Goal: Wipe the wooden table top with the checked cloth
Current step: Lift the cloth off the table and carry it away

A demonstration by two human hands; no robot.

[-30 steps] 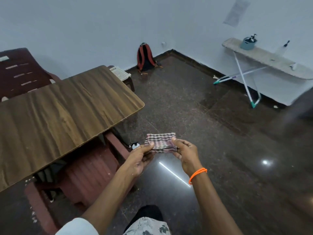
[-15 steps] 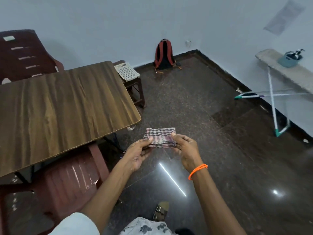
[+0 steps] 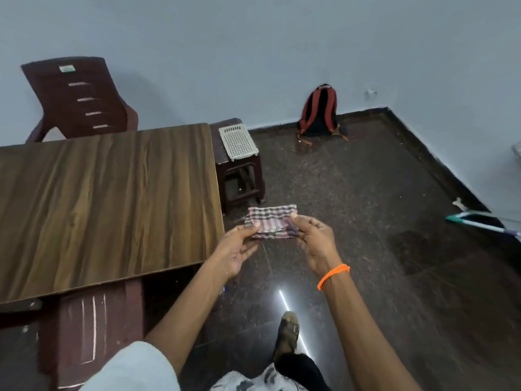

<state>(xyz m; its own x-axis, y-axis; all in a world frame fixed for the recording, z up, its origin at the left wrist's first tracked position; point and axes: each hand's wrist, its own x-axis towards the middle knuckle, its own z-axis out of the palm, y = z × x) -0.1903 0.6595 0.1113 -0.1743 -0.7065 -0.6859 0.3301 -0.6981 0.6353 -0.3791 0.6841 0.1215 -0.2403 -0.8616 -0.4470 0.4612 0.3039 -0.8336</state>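
Checked cloth [image 3: 272,221] folded small, held in the air just beside the table's [image 3: 107,204] right edge — not touching the wood. Left hand [image 3: 239,249] pinches its left end; right hand [image 3: 314,238] pinches its right end — orange wristband [image 3: 332,276] on that wrist

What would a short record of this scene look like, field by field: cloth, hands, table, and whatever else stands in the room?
cloth: checked cloth, folded, held in the air over the floor, right of the table
left hand: pinches the cloth's left end
right hand: pinches the cloth's right end, orange wristband
table: wooden top, not yet touched by the cloth
beside table: dark stool with a white basket on it
behind table: dark red chair
by wall: backpack on the floor
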